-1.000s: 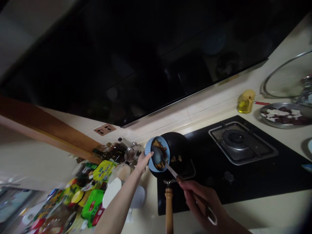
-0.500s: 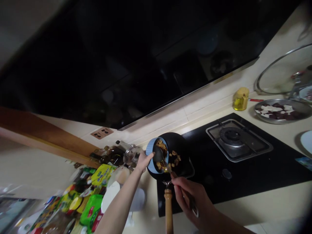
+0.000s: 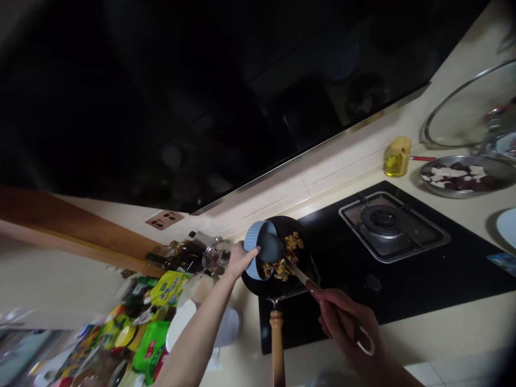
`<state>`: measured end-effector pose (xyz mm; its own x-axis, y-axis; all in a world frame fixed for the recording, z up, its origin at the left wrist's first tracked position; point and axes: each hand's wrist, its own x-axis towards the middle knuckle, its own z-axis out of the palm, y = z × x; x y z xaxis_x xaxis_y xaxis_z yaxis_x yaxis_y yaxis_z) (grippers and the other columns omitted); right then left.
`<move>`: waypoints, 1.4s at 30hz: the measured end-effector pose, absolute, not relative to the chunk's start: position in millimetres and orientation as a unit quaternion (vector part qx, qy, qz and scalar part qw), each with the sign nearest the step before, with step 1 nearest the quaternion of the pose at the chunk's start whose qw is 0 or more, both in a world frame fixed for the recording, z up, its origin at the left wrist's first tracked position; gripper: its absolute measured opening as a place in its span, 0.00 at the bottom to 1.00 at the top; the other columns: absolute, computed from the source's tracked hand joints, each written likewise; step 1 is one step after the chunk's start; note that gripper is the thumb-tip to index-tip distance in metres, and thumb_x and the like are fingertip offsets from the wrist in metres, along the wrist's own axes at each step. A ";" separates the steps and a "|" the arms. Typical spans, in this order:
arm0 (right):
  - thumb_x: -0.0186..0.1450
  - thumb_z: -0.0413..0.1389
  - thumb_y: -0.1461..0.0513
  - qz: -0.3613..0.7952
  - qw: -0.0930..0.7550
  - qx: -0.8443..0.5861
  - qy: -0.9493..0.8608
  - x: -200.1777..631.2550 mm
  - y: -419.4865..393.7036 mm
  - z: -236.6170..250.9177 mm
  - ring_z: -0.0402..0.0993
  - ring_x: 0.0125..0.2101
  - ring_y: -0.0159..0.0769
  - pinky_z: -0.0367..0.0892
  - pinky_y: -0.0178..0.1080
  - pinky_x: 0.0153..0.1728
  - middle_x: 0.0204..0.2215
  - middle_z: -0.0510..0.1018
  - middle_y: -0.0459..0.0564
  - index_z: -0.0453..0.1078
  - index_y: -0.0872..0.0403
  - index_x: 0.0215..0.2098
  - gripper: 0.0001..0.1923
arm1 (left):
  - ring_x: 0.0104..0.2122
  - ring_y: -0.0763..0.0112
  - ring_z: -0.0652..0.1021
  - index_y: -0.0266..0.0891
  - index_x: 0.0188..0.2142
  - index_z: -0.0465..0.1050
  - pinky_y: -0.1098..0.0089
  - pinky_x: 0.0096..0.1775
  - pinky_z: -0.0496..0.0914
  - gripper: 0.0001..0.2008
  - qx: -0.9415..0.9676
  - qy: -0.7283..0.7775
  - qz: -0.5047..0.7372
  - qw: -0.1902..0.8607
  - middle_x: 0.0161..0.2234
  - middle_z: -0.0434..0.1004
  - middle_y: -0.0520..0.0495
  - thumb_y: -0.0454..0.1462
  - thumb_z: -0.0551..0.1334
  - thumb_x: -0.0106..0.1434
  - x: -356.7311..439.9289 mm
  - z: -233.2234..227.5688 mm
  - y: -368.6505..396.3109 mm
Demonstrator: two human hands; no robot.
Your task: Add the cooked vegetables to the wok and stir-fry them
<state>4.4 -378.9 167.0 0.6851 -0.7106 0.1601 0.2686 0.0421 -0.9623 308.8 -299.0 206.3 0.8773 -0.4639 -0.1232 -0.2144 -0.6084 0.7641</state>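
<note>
My left hand grips the rim of a ribbed blue bowl, tipped on its side over a black wok. In my right hand is a ladle with a dark round head and a brown handle; its head lies at the bowl's mouth. Chunky browned food lies in the wok and at the bowl's lower edge. The wok's wooden handle points toward me, with neither hand on it.
To the right is a bare gas burner. Beyond it stand an oil jar, a metal plate of dark and white chunks and a glass lid. Seasoning bags and bottles crowd the left. A dark range hood hangs above.
The bowl has tipped further, and food that was in it now lies in the wok. My right hand has drawn back to the right with the ladle.
</note>
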 end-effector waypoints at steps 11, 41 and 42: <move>0.66 0.51 0.57 -0.339 0.716 -0.589 0.162 17.5 -369.0 174.3 0.69 0.19 0.25 0.67 0.25 0.18 0.31 0.78 0.49 0.71 0.53 0.40 0.11 | 0.40 0.52 0.74 0.37 0.32 0.71 0.59 0.45 0.65 0.22 0.901 -0.317 -0.030 0.293 0.32 0.73 0.42 0.44 0.71 0.39 290.9 207.2 -301.0; 0.66 0.49 0.67 -0.327 0.431 -0.840 -0.038 -7.6 -433.2 141.4 0.68 0.27 0.28 0.64 0.31 0.28 0.29 0.72 0.48 0.68 0.52 0.49 0.14 | 0.32 0.57 0.76 0.33 0.36 0.71 0.62 0.35 0.70 0.23 0.916 -0.364 -0.050 0.162 0.31 0.76 0.41 0.51 0.61 0.50 307.0 239.6 -289.3; 0.66 0.49 0.66 -0.326 0.399 -0.855 -0.061 -3.1 -438.2 139.1 0.67 0.27 0.29 0.63 0.31 0.28 0.28 0.71 0.48 0.68 0.52 0.49 0.14 | 0.31 0.58 0.76 0.33 0.35 0.72 0.62 0.34 0.70 0.22 0.914 -0.361 -0.059 0.174 0.30 0.76 0.41 0.51 0.61 0.50 308.8 242.9 -288.2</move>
